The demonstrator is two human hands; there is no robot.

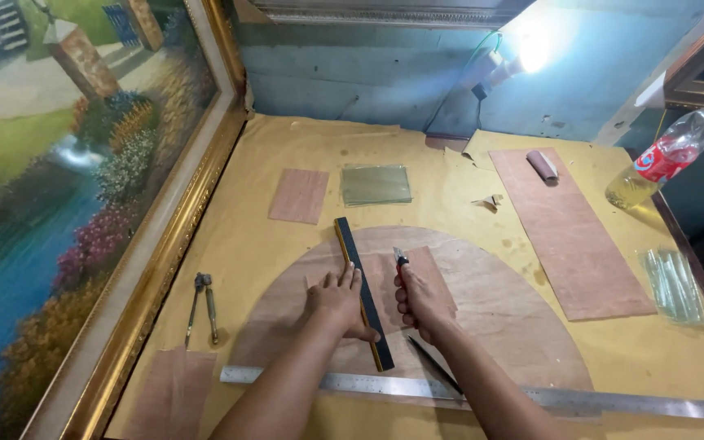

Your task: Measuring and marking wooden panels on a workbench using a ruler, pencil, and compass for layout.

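A big painting (50, 187) in a gold frame leans along the left side; it shows a river, flowers and grass; a yellow table (287, 138) fills the middle. On the table lies a large oval board (499, 326) of light brown wood; a long brown plank (572, 236) lies to the right of it; a long metal ruler (613, 401) lies flat across the near edge.

On the oval board sits a small brown sheet (427, 273); a black bar with a yellow edge (354, 253) lies on its left side; the bar is long and thin; its long way runs from far and a bit left to near and a bit right. The left hand (337, 301) lies flat with fingers spread, pressing the bar down; the right hand (419, 295) is closed tight around a small knife (401, 259); the blade points away, just beside the bar.

Farther back lie a small brown square (299, 195) and a stack of glass panes (376, 184); a plastic bottle (670, 155) stands at the right; pliers (202, 305) lie at the left.
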